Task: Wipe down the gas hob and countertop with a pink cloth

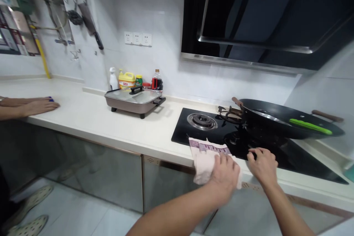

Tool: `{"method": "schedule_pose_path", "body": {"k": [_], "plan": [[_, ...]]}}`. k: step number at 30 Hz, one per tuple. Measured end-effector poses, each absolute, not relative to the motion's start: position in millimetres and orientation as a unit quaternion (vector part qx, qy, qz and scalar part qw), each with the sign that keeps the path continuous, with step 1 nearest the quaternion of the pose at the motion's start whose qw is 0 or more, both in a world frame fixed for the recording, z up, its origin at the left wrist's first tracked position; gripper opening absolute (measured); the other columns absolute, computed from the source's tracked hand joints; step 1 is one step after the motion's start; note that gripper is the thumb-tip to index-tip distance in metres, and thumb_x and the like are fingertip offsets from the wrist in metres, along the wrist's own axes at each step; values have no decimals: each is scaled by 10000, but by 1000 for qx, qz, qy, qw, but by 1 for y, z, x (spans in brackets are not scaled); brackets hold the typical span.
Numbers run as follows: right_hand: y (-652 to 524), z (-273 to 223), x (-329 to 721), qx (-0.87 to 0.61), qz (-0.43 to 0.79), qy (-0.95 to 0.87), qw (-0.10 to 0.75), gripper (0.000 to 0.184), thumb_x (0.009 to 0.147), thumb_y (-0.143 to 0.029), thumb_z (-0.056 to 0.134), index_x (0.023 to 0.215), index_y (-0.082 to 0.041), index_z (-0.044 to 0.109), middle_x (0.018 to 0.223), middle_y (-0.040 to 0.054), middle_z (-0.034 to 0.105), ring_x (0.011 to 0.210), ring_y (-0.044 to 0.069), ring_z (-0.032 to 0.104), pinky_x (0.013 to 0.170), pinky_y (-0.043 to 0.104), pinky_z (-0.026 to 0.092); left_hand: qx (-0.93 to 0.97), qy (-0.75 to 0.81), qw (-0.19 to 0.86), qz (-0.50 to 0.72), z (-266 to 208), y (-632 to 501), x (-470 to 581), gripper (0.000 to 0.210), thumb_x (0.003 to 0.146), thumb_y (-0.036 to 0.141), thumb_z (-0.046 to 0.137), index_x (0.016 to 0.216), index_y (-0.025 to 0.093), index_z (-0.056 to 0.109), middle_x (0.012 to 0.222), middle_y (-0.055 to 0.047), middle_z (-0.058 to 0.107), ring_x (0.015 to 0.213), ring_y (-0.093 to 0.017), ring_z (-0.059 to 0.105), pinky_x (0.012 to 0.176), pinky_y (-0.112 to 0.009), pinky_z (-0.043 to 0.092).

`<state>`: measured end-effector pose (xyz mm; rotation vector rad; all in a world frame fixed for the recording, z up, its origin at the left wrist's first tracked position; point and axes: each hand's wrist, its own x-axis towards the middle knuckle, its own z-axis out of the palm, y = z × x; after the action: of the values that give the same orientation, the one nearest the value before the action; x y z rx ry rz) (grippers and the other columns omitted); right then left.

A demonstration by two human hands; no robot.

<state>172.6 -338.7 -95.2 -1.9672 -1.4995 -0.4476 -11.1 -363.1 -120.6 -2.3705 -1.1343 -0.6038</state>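
My left hand [225, 173] is closed on a pale pink cloth [204, 162] at the counter's front edge. Part of the cloth, with a purple printed border, lies on the front left corner of the black glass cooktop [179, 132], and the rest hangs over the edge. To the right, my right hand [263, 164] rests at the cooktop's front edge, fingers loosely bent and apart, with nothing visible in them. Beyond it a large black wok [276, 125] with wooden handles stands over the right burner. A bright green utensil handle [311, 126] lies across the wok.
A lidded electric pan [132, 103] stands on the white counter [91, 121]; bottles [127, 80] are behind it. Another person's hands [38, 107] rest on the counter at far left. The range hood [249, 14] overhangs the cooktop. A cleaver [90, 24] hangs on the wall.
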Motion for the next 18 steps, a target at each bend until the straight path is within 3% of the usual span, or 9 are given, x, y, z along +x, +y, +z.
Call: {"method": "schedule_pose_path", "body": {"k": [5,9,13,18], "plan": [[-335,-100,187,-768,-141,-563,271,428,912,-454,441,1086,-233,764,1276,141,582,1139,381,512,939,543,459,-873,-319,273,-248,-117,-367,-20,398,994,244,481,1364,146,592,1222,-216,648,1079,-324,621,886,-485,424],[-333,-101,192,-783,-106,-558,255,440,898,-468,445,1102,-247,766,1270,137,594,1124,395,527,942,563,461,-884,-301,258,-248,-109,-365,-51,412,990,215,466,1394,171,535,1169,-196,657,975,-300,623,808,-443,431],[-331,-101,194,-789,-95,-553,251,451,894,-473,442,1122,-250,762,1255,143,605,1119,407,539,941,584,459,-889,-332,235,-212,-97,-365,-88,464,968,239,542,1425,191,484,1320,-243,611,1097,-340,608,886,-471,428],[-330,-103,197,-786,-93,-559,246,485,910,-496,420,1167,-251,751,1266,154,612,1135,414,548,930,576,460,-898,-358,202,-156,-85,-366,-155,854,798,409,814,1487,171,370,1440,-282,520,1294,-405,525,1079,-541,345]]}}
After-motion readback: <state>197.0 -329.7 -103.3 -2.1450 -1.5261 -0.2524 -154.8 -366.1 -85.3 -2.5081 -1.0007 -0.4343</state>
